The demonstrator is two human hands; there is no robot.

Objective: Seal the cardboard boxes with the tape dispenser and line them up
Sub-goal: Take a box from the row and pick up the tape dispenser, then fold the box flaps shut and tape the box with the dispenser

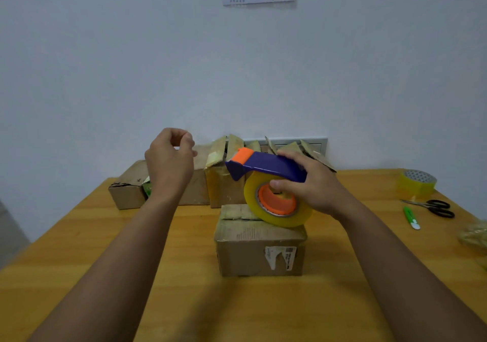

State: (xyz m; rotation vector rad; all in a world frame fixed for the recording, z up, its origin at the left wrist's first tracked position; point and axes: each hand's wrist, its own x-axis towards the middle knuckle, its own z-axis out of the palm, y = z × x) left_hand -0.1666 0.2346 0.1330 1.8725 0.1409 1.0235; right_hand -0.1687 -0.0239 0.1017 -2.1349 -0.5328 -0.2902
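So the wooden table [79, 249] butts up against the pale wall at the back, and its left and right edges run off toward the person. There's plenty of bare wood in front of the small cardboard box [259, 246] sitting mid-table, and more on its left. The right side is busier: a spare tape roll [417, 184] near the far right edge, black scissors [434, 207] just in front of it, and a green utility knife [410, 217] beside those.

Along the wall there's a row of boxes [184, 183], a couple with flaps sticking up.

The right hand [313, 186] comes in from the right and is wrapped around the tape dispenser [266, 181], fingers over the blue handle, thumb at the orange hub. The yellowish roll rests on the top back edge of the small box, the orange blade end pointing left and away.

The left hand [170, 161] is raised above the table, left of the dispenser, with fingertips and thumb pinched together. Can't tell whether there's a tape end in there.

The small box looks worn, with a torn white label on its front and its top flaps down with a visible seam.
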